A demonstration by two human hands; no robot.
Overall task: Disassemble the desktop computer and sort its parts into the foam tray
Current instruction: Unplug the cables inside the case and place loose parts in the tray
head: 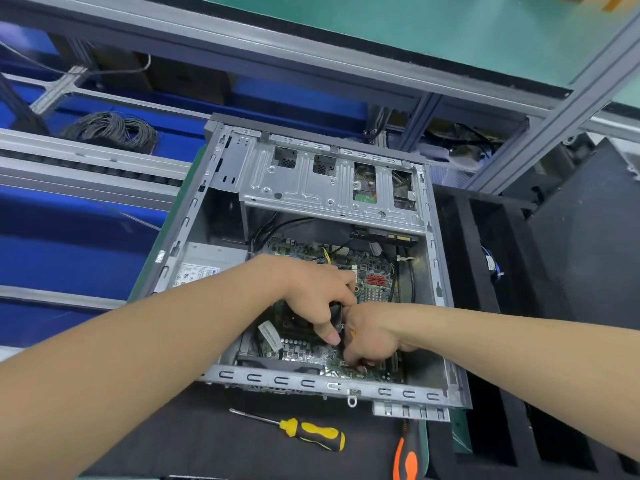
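- Desktop computer (433, 244) lies open at the centre of the worktop (207, 438). The foam tray (453, 244) sits just beside it at 3 o'clock.
- Both my hands are inside the case, over the motherboard (375, 271).
- Left hand (318, 296) is curled round a dark part (335, 311), too hidden to identify.
- Right hand (370, 336) touches the left, fingertips bent down to the board near the 6 o'clock edge. I cannot tell whether they pinch anything.
- My reading: I am freeing a board-mounted part. The drive cage (329, 181) at 12 o'clock and the power supply (204, 268) at 9 o'clock are not yet out.
- Next: release any lead or catch, lift straight up, then carry towards 3 o'clock. The yellow screwdriver (311, 433) waits at 6 o'clock.
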